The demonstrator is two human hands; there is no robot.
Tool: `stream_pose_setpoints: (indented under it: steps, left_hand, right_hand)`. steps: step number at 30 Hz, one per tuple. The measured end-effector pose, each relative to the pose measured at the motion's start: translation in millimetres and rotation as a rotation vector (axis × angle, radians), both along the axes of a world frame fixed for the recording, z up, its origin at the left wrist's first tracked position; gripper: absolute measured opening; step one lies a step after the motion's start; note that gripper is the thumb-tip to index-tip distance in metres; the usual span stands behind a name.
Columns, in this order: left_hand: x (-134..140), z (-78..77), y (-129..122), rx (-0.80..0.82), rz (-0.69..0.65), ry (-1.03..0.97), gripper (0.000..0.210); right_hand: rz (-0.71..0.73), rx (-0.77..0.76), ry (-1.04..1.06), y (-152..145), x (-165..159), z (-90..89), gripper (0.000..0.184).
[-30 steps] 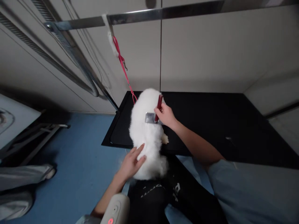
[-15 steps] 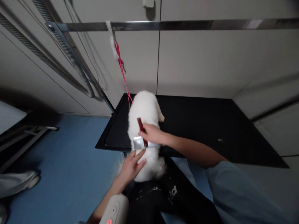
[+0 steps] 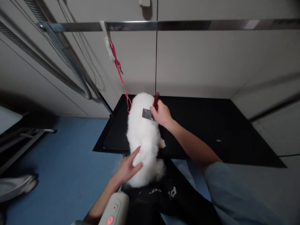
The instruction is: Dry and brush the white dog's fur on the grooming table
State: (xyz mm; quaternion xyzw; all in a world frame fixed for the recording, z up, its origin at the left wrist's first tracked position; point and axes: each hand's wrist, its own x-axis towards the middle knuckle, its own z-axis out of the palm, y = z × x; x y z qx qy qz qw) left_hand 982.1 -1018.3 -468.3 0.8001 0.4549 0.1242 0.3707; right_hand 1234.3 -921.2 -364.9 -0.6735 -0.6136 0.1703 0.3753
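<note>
A fluffy white dog (image 3: 142,134) is on the black grooming table (image 3: 197,125), its rear end towards me at the near edge. My right hand (image 3: 162,114) is closed round the dark red handle of a slicker brush (image 3: 147,113), whose flat metal head is at the dog's upper back. My left hand (image 3: 128,167) rests on the coat near the rear, fingers spread, holding nothing. A pink grooming loop (image 3: 118,70) hangs from the metal bar (image 3: 178,25) down to the dog's left side. The dog's head is hidden.
A ribbed hose (image 3: 67,59) and slanted metal post stand at the left. A small object (image 3: 219,141) lies on the right of the table. Another person's shoe (image 3: 30,184) is on the blue floor (image 3: 77,162). A white device (image 3: 114,207) sits by my left forearm.
My right hand has moved the slicker brush from the dog's lower back up to its upper back. My left hand has shifted slightly down and left, still on the coat.
</note>
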Motion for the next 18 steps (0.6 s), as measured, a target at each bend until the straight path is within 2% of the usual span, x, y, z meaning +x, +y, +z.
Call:
stream_pose_setpoints:
  steps: [1, 3, 4, 5, 6, 8, 9, 10, 11, 13, 14, 15, 16, 18]
  left_hand:
    - [0.3, 1.7, 0.5, 0.002, -0.022, -0.020, 0.067]
    - [1.4, 0.6, 0.1, 0.053, -0.038, -0.077, 0.058]
    - [2.1, -2.0, -0.7, 0.089, -0.037, -0.101, 0.054]
    - [2.9, -5.2, -1.7, 0.123, -0.033, -0.115, 0.050]
    - [3.8, -8.7, -2.7, 0.148, -0.028, -0.119, 0.047]
    - [5.6, -14.6, -4.9, 0.167, -0.024, -0.120, 0.044]
    - [6.5, -16.4, -5.8, 0.166, -0.026, -0.123, 0.043]
    - [7.4, -17.3, -6.5, 0.161, -0.029, -0.128, 0.042]
    - [8.1, -17.6, -7.1, 0.153, -0.031, -0.133, 0.042]
    - [8.7, -17.2, -7.8, 0.133, -0.029, -0.146, 0.043]
    - [8.5, -17.2, -8.0, 0.124, -0.023, -0.152, 0.044]
    - [8.0, -17.6, -8.0, 0.116, -0.016, -0.159, 0.045]
    - [7.2, -18.5, -8.0, 0.111, -0.010, -0.167, 0.046]
    - [5.3, -21.2, -8.1, 0.103, 0.006, -0.181, 0.045]
  right_hand:
    - [0.096, -0.021, -0.016, -1.9, -2.5, 2.9, 0.016]
    - [0.330, -0.158, -0.052, -4.5, -9.5, 8.0, 0.016]
    - [0.399, -0.228, -0.071, -3.7, -12.4, 10.9, 0.015]
    - [0.402, -0.263, -0.093, -1.4, -14.1, 14.6, 0.015]
    - [0.339, -0.248, -0.122, 1.7, -14.8, 18.9, 0.016]
    - [0.136, -0.103, -0.195, 6.6, -15.7, 27.5, 0.022]
    - [0.097, -0.032, -0.229, 6.8, -17.2, 30.5, 0.025]
    - [0.125, -0.001, -0.255, 5.5, -19.8, 32.0, 0.025]
    - [0.224, -0.025, -0.271, 3.4, -23.2, 31.9, 0.024]
    - [0.475, -0.194, -0.279, 0.6, -29.8, 29.2, 0.019]
    - [0.537, -0.271, -0.287, 1.5, -31.6, 28.2, 0.017]
    - [0.525, -0.300, -0.306, 4.2, -32.0, 28.5, 0.015]
    - [0.443, -0.273, -0.332, 7.9, -31.1, 30.3, 0.016]
    - [0.207, -0.096, -0.370, 14.0, -28.1, 37.3, 0.021]
